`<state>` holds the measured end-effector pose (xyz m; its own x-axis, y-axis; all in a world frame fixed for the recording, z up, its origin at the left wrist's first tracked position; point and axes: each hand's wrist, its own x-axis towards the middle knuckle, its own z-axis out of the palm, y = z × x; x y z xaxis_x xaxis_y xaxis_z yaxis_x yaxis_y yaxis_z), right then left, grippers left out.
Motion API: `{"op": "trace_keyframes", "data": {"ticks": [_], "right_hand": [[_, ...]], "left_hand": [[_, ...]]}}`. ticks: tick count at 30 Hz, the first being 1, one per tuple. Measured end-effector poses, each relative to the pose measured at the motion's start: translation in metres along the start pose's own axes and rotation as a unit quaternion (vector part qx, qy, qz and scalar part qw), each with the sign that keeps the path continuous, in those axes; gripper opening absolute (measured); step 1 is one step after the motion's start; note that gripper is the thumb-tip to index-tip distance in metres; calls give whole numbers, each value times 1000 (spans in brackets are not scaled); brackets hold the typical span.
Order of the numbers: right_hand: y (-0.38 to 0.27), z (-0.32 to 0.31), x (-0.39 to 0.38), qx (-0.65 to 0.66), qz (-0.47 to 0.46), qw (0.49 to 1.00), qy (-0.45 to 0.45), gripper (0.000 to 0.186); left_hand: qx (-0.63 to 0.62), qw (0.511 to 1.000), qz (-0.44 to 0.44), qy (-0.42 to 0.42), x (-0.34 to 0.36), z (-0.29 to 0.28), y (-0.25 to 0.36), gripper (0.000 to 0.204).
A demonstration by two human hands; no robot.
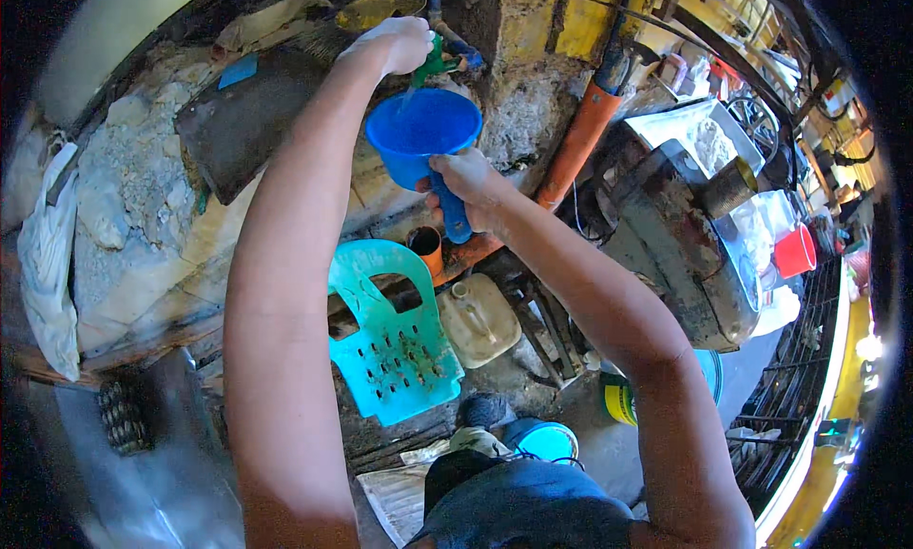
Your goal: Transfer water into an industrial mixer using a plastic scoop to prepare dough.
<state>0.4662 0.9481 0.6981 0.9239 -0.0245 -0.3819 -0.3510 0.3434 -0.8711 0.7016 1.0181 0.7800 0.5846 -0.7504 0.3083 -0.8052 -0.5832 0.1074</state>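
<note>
My left hand [398, 45] reaches up to a green faucet [431, 67] on the wall, its fingers closed around the top of it. Right below the spout is a blue water dipper [409, 135], where a thin stream of water seems to run into the bowl. My right hand [468, 186] grips the dipper by its handle, thumb on top near the rim. The dipper hangs in the air with its mouth facing up. Part of the faucet is hidden behind my left fingers.
Below the dipper are a turquoise plastic chair [404, 378], a beige jerrycan [483, 321] and an orange pipe [577, 145]. A dark slab [242, 121] lies on rubble at left. At right stands a worn metal machine [656, 235] with a tray [656, 126]. A blue bucket [518, 431] is near my feet.
</note>
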Motion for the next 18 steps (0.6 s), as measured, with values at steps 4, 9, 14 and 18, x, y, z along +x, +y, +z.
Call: {"op": "trace_keyframes", "data": {"ticks": [4,9,14,18], "right_hand": [[-1,5,1,-4,1,1000,1,22],[-2,9,-3,0,1,1000,0,21],[-4,6,-3,-5,4,1000,-5,20],[-4,9,-3,-4,8,1000,1,20]], "left_hand": [[13,1000,7,1,-1,2,-6,35],[28,999,17,3,0,3,-10,34],[41,999,31,5,2,6,-9,33],[53,998,42,7,3,5,-9,32]]}}
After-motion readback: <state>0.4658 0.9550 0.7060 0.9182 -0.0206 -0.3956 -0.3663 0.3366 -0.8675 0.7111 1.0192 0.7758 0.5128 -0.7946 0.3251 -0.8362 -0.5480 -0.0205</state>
